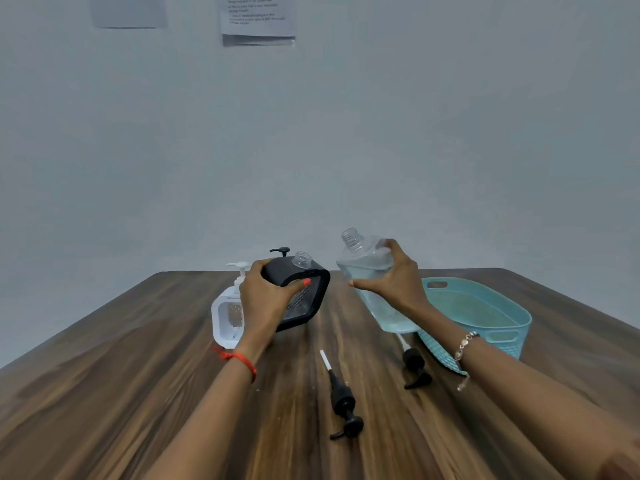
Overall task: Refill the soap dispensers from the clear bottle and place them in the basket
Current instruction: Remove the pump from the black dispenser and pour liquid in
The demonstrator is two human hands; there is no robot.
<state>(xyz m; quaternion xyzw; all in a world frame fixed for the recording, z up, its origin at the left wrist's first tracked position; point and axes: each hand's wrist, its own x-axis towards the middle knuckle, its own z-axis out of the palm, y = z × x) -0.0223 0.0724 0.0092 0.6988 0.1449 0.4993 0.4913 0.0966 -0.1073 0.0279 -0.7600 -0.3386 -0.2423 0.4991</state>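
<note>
From my remote seat I see a pale wall (450,133) above the dark wooden surface (138,393) that fills the lower frame. The teal basket (512,327) sits on the surface's right side. Just left of the basket, the clear bottle (367,268) is tilted, its uncapped neck pointing up and away from the basket, with pale liquid in its lower part. The right hand (394,275) grips it, fingers curled round its shoulder and thumb stretched across the front. Further left of the basket, the black dispenser (311,299) leans with its open neck toward the bottle, the two necks near but apart. The left hand (263,292) holds it, fingers wrapped over its top and thumb pressed on the front face. I cannot tell whether its base touches the surface. Furthest left of the basket stands the white dispenser (223,317), upright, pump on. A black pump (415,367) lies just beside the basket's near corner, and a second black pump (341,400) lies further left and nearer me. A red thread (239,358) circles the left wrist, a beaded bracelet (465,342) the right.
</note>
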